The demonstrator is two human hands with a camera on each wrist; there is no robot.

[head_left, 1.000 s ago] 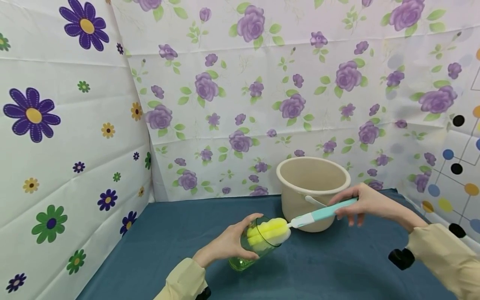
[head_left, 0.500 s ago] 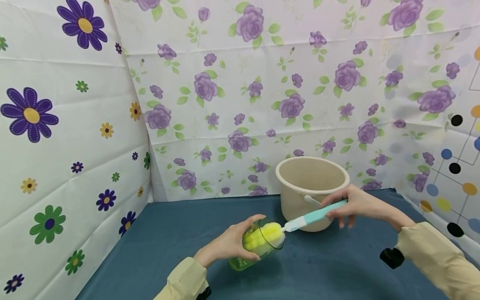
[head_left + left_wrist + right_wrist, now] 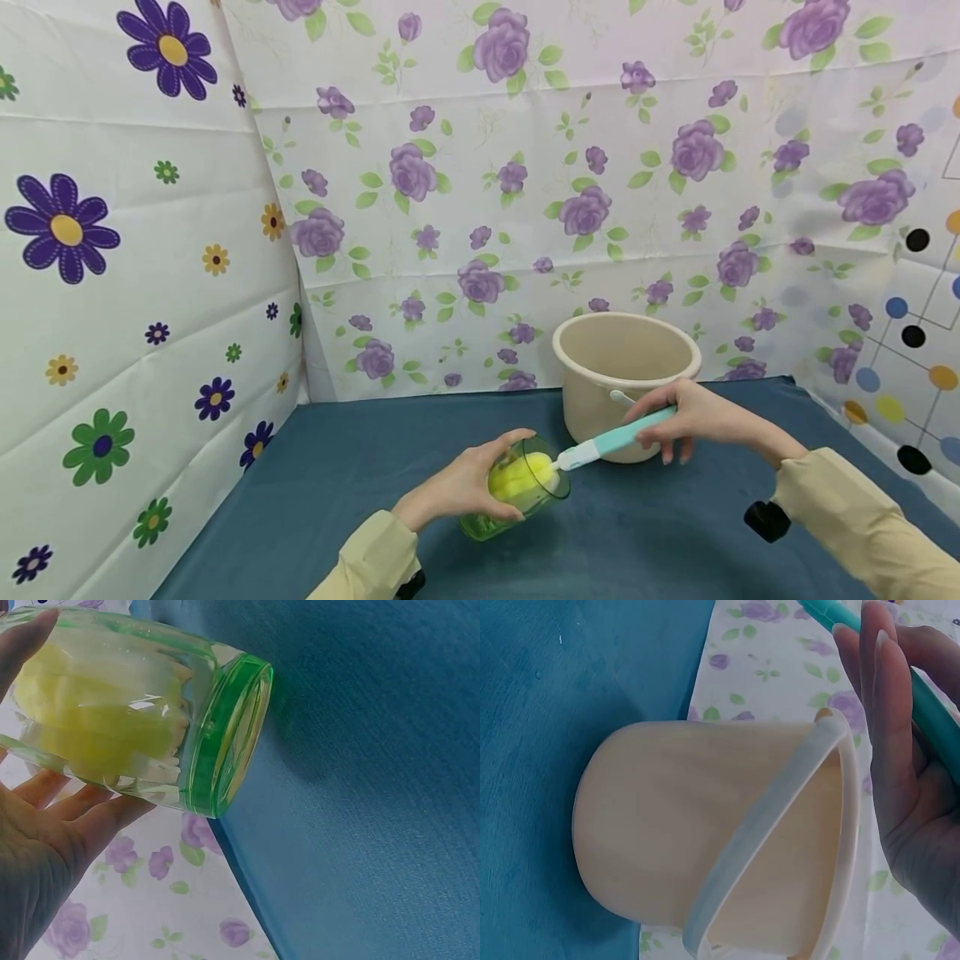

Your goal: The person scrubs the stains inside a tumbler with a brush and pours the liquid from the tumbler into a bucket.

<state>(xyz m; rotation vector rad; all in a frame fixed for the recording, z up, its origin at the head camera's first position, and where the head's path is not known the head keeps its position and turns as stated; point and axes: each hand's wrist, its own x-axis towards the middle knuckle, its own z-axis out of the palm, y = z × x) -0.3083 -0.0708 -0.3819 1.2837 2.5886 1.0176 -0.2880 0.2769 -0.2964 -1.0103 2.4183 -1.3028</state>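
Observation:
A clear green-tinted glass [image 3: 480, 525] is tilted, its mouth toward the right, and my left hand [image 3: 465, 483] grips it round the side. In the left wrist view the thick green base of the glass [image 3: 225, 735] points away from the palm. My right hand [image 3: 697, 417] pinches the turquoise and white handle of a bottle brush [image 3: 615, 439]. The brush's yellow sponge head [image 3: 97, 720] is inside the glass, filling much of its width. In the right wrist view only part of the turquoise handle [image 3: 937, 724] shows between the fingers.
A cream bucket [image 3: 600, 408] with a white carrying handle [image 3: 761, 825] stands upright behind my right hand, near the back edge of the blue cloth-covered table [image 3: 360, 467]. Flowered sheets [image 3: 450, 208] hang behind and at the sides.
My right hand has moved left and slightly down, pushing the brush's sponge head deeper into the glass. The left hand with the glass has stayed nearly in place.

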